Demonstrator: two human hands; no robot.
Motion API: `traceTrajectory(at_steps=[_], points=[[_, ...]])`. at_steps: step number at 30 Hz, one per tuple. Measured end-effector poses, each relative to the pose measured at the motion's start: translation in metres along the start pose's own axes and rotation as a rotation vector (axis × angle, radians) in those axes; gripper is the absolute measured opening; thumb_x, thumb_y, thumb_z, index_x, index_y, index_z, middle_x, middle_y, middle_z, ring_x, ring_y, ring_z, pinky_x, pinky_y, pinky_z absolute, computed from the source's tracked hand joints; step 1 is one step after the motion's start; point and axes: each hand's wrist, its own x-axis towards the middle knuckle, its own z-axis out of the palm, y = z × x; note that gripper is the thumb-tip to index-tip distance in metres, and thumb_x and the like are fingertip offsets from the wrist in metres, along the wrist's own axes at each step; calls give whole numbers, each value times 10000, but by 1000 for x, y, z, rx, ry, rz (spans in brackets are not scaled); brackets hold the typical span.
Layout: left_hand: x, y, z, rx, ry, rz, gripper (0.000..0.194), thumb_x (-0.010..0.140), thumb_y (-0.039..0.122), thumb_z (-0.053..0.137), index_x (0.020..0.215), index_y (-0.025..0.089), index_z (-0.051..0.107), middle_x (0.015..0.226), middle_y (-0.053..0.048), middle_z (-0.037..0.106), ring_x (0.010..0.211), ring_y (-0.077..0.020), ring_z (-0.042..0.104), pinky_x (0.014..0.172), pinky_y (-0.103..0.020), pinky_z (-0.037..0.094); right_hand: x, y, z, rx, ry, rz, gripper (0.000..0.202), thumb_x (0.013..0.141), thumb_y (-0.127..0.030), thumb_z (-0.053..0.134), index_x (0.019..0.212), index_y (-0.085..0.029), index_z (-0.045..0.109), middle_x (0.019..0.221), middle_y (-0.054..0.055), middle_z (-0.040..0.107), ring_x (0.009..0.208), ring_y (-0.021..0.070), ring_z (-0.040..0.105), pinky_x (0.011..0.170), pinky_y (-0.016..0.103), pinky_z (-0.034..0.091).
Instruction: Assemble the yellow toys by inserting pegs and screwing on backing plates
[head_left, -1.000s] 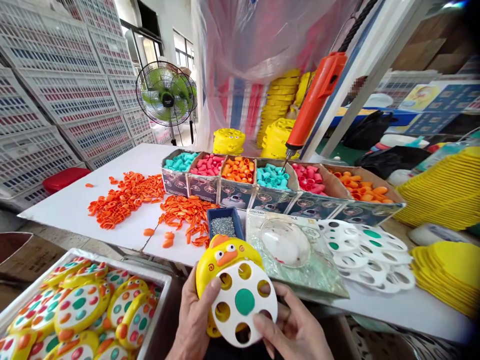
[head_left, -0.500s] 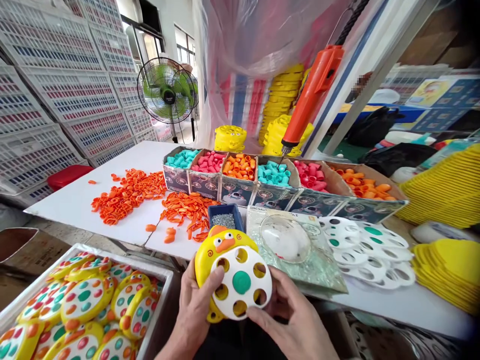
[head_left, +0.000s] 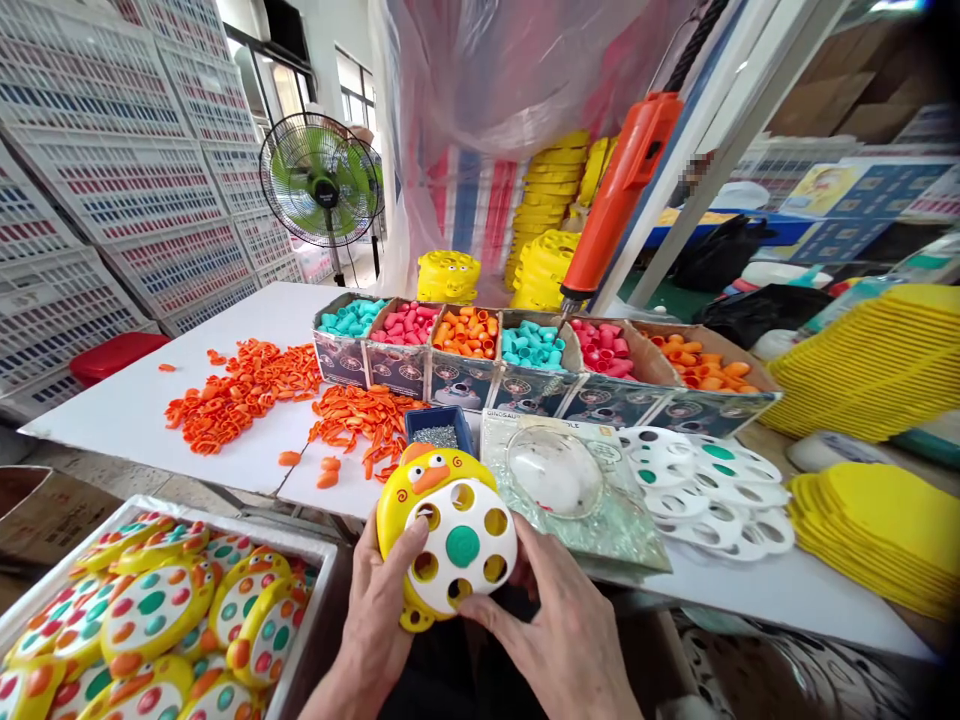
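Observation:
Both hands hold a yellow plastic duck toy (head_left: 463,510) low in front of me, just off the table's near edge. Its white face plate has several round holes around a green centre disc. My left hand (head_left: 375,600) grips the left side, thumb over the plate's edge. My right hand (head_left: 551,610) grips the right side, thumb at the lower rim and fingers hidden behind. Beyond the toy stands a small blue tray (head_left: 466,428) of metal screws. Right of it lies a clear round dish (head_left: 555,470) on a plastic-wrapped pack (head_left: 630,530).
Cardboard bins (head_left: 465,380) of teal, pink and orange caps line the table. An orange electric screwdriver (head_left: 622,200) hangs above. Orange parts (head_left: 247,390) lie left, white perforated plates (head_left: 705,490) and yellow plates (head_left: 870,530) right. A white box (head_left: 330,570) holds finished-looking ducks.
The view has turned slightly, so most things sit a little further left. Both hands keep their hold on the duck toy, which appears slightly higher and further left.

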Motion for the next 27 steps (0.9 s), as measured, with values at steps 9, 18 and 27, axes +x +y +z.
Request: traceTrajectory(at_steps=[9,18,27], points=[[-3,-1,-15,10,-38,-48,1011,627,284,929,1501,237,422,988,-91,834,910,-362,790,716,-381,663,10,-1,-22,208,-13,219,729,688,-606,822,1305,-281,608,993,60,679,923,285,640,800,373,554],[-8,9,-20,151,-224,-67,806,566,324,947,1294,178,633,949,-135,830,810,-391,792,622,-383,648,25,-31,-35,1038,-457,484,493,748,-393,856,1191,-256,687,1204,53,729,1136,270,666,912,336,547],[-14,13,-24,234,-270,-84,620,561,335,940,1115,173,714,852,-117,827,696,-348,784,595,-380,638,9,-21,-32,1135,-507,630,356,691,-312,890,975,-211,701,983,20,766,859,183,711,725,243,528]])
